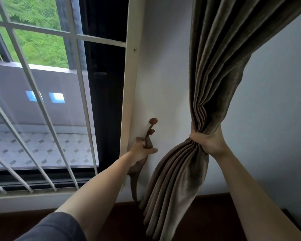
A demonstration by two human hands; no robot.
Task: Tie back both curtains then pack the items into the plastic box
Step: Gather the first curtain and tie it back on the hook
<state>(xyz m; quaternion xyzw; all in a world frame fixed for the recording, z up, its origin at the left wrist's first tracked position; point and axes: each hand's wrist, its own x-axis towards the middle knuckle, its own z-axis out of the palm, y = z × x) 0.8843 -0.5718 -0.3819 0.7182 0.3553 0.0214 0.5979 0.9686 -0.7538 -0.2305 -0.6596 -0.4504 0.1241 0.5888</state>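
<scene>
The pleated taupe fabric curtain is hanging right of the white metal window grille, a plain white wall strip lying between them. The right-hand grip is gripping the curtain's middle. Left of it, the left-hand grip is holding the brown fabric tie-back, hanging from the round brown wall hook just above.

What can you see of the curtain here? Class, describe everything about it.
The curtain is taupe fabric with a velvety sheen, folded in deep lengthwise pleats. It comes down from the upper right, in front of the pale wall. The right hand grips it round the middle, bunching the pleats; below the grip they fan out and hang toward the dark surface below. The tie-back, held by the left hand, is not yet round it.
</scene>
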